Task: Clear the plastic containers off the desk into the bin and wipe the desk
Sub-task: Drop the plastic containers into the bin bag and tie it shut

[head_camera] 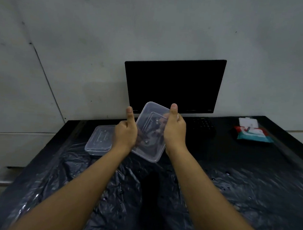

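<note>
Both hands are holding a clear plastic container [150, 133] tilted up above the middle of the dark surface [252, 159], its open side turned toward the camera. The left hand [125, 132] is gripping the container's left edge, thumb sticking up and fingers curling round behind the plastic. The right hand [175, 129] is gripping the right edge the same way, thumb raised along the rim and fingers wrapping behind. A second clear plastic container [99, 139] is lying on the surface just left of the held one, partly hidden by the left hand. A black plastic bag [158, 197] is spreading crumpled across the near part, water drops showing on it. At the far edge a dark monitor [174, 84] is standing against the wall, a keypad [203, 124] lying below it, and a pack of wet wipes [252, 132] is sitting far right.
</note>
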